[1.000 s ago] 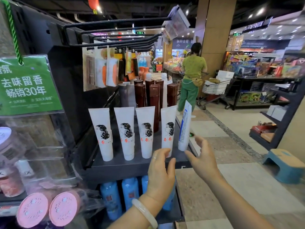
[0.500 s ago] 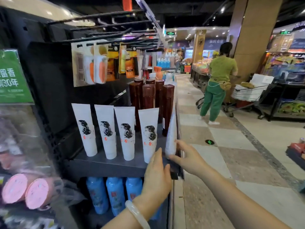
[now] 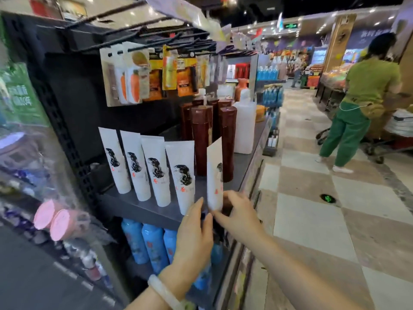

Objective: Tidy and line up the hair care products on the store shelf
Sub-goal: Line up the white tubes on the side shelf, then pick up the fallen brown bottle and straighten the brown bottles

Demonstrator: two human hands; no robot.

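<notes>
Several white tubes printed with a black hair figure stand cap-down in a row along the front of the dark shelf (image 3: 143,204). The rightmost white tube (image 3: 215,173) stands at the shelf's right corner, its printed face turned partly toward me. My right hand (image 3: 237,211) pinches its bottom end with fingers and thumb. My left hand (image 3: 194,233) is raised just below the neighbouring tube (image 3: 182,175), fingers straight and together, holding nothing. Dark red-brown bottles (image 3: 202,139) stand behind the tubes.
A white jug (image 3: 244,126) stands further back on the shelf. Blue bottles (image 3: 154,247) fill the shelf below. Carded packets (image 3: 131,74) hang from hooks above. Pink-capped items (image 3: 55,220) lie at the left. A person in green (image 3: 357,104) stands in the tiled aisle beside a cart.
The rightmost tube has been turned from side-on to show more of its printed front. My right hand closed on its base. My view swung left and closer to the shelf.
</notes>
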